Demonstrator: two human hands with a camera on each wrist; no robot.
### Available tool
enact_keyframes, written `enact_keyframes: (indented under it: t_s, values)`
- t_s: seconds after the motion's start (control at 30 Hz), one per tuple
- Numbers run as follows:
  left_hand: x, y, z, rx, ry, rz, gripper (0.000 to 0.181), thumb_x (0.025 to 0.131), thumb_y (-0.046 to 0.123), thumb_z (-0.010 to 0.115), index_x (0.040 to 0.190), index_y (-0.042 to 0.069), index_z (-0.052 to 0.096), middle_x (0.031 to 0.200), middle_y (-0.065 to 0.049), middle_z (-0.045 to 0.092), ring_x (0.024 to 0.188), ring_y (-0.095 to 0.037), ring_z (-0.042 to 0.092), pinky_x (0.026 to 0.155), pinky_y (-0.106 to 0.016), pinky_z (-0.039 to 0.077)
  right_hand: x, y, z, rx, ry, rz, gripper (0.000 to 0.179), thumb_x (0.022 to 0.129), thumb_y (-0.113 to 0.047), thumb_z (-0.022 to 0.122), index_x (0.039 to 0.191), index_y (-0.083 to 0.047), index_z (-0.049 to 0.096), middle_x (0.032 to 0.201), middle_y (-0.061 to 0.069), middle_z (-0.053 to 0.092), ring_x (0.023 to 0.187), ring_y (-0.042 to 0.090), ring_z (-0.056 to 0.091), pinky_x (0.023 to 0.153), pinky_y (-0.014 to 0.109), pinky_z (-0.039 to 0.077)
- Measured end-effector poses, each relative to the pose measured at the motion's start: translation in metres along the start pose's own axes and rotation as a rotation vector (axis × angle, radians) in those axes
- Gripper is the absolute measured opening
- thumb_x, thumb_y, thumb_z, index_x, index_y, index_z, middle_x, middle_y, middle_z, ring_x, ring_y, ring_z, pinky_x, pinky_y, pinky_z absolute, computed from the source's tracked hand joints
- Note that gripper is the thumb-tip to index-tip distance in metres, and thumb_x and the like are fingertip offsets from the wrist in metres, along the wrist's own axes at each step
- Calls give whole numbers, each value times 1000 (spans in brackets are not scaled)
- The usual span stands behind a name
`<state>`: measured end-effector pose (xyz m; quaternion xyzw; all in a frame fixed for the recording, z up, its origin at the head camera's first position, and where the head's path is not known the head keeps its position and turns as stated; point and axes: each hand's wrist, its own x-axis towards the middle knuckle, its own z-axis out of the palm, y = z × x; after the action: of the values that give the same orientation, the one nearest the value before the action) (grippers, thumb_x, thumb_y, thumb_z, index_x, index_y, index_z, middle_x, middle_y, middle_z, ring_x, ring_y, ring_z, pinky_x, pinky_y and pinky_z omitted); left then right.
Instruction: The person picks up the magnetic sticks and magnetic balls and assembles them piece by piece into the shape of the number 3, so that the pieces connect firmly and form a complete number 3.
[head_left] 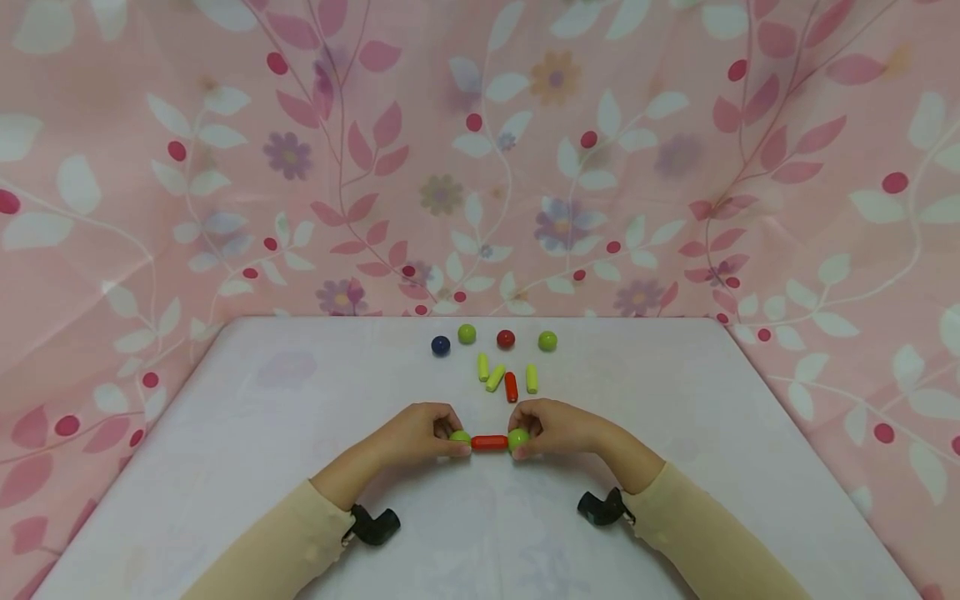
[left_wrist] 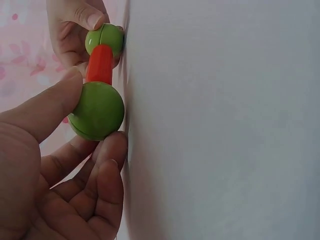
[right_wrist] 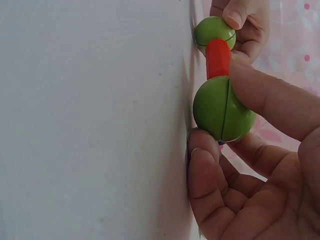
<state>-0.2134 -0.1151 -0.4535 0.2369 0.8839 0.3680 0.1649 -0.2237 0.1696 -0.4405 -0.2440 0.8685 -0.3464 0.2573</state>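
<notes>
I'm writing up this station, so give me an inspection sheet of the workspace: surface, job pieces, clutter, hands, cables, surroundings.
Surface: pale tabletop.
Job pieces: held red rod between left green ball and right green ball, touching both.
Clutter: farther back, dark blue ball, red ball, two green balls, loose red rod, three yellow-green rods.
Hands: left hand pinches the left ball, right hand the right.
Cables: nothing seen.
Surroundings: pink floral cloth; black device at each wrist.

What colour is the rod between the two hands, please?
The rod is bright red-orange, best seen in the left wrist view.
</notes>
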Motion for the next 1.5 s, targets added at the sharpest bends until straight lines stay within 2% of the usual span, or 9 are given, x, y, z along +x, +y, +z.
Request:
enact_keyframes:
  t_s: [0.17, 0.53, 1.1, 1.5]
  values:
    - [1, 0, 0, 6, 4, -3, 28, 84, 42, 80, 96, 19, 68, 82, 8, 63, 77, -12, 56, 69, -30, 48, 1, 0, -1, 3, -3, 5, 30, 83, -25, 84, 103, -19, 64, 93, -3, 61, 86, 18, 55, 77, 32, 48]
    - [-1, 1, 3, -23, -28, -55, 30, 86, 43, 78, 98, 18, 66, 84, 6, 62, 78, -14, 55, 70, -31, 47, 0, 0, 0, 13, -15, -15, 30, 82, -24, 85, 103, -17, 64, 91, -2, 61, 86, 18, 55, 76, 31, 47]
    - [-7, 7, 4, -43, -73, -5, 25, 90, 33, 76, 104, 17, 65, 86, 4, 59, 77, -15, 54, 68, -29, 46, 0, 2, 3, 24, -17, -25, 31, 81, -21, 86, 102, -16, 64, 90, -3, 61, 83, 15, 55, 74, 27, 46]
    - [-5, 3, 5, -88, -65, -22, 25, 90, 35, 76, 104, 17, 66, 86, 3, 60, 80, -15, 55, 70, -29, 46, -2, 5, 1, 54, -34, -34, 26, 86, -26, 81, 106, -16, 66, 95, -3, 63, 89, 18, 57, 79, 32, 47]
